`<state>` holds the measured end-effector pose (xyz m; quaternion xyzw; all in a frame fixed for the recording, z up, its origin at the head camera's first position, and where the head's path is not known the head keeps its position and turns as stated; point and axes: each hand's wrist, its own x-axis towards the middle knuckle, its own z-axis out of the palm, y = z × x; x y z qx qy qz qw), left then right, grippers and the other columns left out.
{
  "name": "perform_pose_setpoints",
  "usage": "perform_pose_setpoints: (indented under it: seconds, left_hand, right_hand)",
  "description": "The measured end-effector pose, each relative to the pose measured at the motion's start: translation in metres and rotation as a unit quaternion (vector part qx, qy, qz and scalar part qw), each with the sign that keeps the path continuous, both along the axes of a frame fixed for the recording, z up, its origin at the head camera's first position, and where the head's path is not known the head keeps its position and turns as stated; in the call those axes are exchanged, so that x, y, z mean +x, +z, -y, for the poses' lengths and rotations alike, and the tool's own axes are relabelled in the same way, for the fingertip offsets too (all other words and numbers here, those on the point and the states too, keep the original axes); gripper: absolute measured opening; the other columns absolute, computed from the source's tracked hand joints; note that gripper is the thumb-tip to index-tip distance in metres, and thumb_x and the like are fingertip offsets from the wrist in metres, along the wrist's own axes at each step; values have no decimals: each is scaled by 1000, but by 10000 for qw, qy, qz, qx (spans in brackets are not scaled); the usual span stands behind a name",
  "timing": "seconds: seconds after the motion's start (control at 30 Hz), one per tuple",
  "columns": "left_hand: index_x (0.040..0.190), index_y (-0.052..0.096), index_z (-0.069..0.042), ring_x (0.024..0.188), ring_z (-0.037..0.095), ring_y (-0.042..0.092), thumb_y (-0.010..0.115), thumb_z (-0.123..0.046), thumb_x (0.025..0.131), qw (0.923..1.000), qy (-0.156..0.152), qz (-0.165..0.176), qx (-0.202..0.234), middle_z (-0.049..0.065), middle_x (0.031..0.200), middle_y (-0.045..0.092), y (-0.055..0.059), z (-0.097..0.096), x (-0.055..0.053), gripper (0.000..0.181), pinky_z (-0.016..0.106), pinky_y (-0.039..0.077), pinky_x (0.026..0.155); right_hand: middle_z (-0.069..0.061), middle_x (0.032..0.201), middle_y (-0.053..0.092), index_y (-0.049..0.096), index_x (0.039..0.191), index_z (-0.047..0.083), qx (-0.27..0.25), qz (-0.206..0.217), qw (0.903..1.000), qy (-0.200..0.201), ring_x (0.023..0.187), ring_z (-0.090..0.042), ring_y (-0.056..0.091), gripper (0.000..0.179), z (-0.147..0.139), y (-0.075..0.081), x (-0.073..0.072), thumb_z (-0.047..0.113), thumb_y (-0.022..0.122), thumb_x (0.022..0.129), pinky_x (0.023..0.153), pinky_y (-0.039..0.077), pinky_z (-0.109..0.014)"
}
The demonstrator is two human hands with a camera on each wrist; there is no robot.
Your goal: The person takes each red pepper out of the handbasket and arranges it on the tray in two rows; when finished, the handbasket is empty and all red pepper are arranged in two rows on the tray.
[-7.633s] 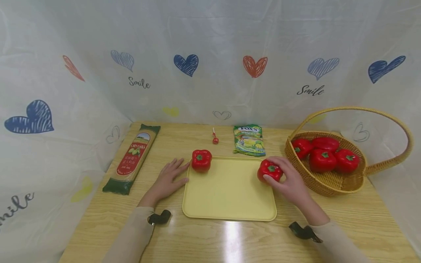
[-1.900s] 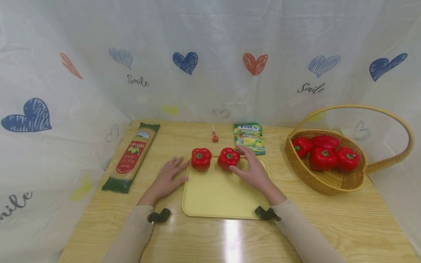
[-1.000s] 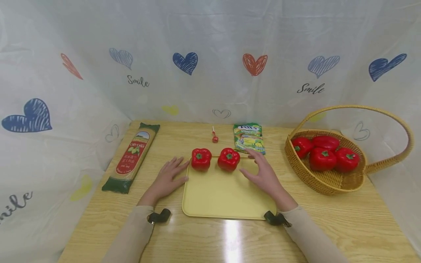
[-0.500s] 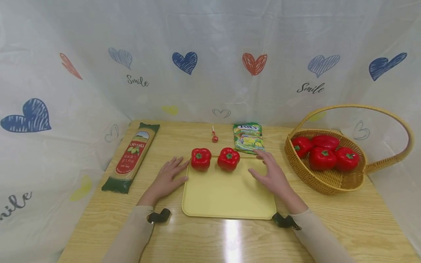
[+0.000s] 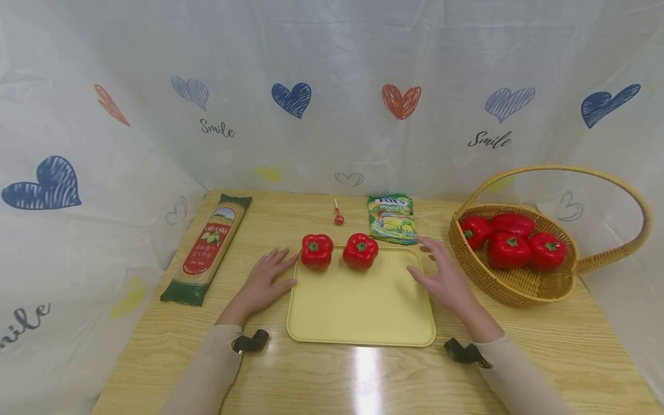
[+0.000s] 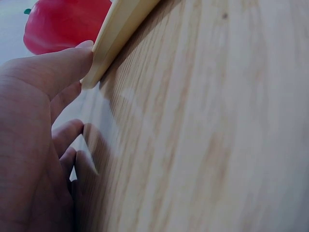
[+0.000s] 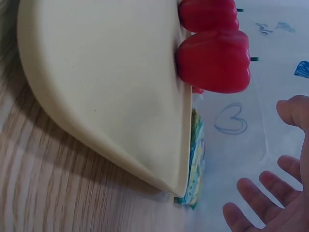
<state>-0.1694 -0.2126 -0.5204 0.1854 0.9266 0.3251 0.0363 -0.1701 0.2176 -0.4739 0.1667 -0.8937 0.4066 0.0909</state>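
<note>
Two red bell peppers stand side by side along the far edge of a yellow tray (image 5: 363, 305), the left pepper (image 5: 317, 252) at its far left corner and the right pepper (image 5: 360, 252) a short gap away. My left hand (image 5: 263, 282) lies at the tray's left edge with fingers spread; in the left wrist view the thumb (image 6: 72, 60) touches the rim. Over the tray's right edge, my right hand (image 5: 447, 276) holds nothing, its fingers apart and loosely bent. The right wrist view shows those fingers (image 7: 258, 198) well away from both peppers.
A wicker basket (image 5: 482, 282) with several red peppers (image 5: 509, 252) and a tall handle stands at the right. Behind the tray lie a green candy bag (image 5: 392, 219) and a red lollipop (image 5: 339, 219). A spaghetti pack (image 5: 208, 251) lies at the left, near the curtain (image 5: 332, 144).
The right hand brought the second pepper from the tray's right side to beside the first and let go. It then drew back right, toward the basket. The left hand stayed put.
</note>
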Motion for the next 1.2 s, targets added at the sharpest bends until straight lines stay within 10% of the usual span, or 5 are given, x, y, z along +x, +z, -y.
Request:
perform_pose_setpoints:
  seconds: [0.53,0.8,1.2]
  left_hand:
    - [156,43,-19,155,38,13,64,-39,100,10000,-52,-19,-21,14,165,29,1,-1,1,64,55,3,125]
    - [157,43,-20,155,37,13,64,-40,100,10000,-74,-37,-5,13,166,28,-1,0,0,64,55,2,125]
    - [157,43,-20,155,37,13,63,-41,100,10000,-65,-62,-39,13,166,28,-1,0,0,64,55,2,125]
  right_hand:
    - [-24,143,48,46,147,-2,108,-323,9990,-277,121,-41,55,65,-27,8,7,8,77,90,97,47,-62]
    - [-18,142,49,48,148,6,82,-323,9985,-429,120,-35,53,63,-39,14,12,11,76,92,95,39,-6]
    - [-21,142,49,50,146,1,182,-579,9959,-664,118,-37,54,63,-60,23,16,5,78,89,91,35,0]
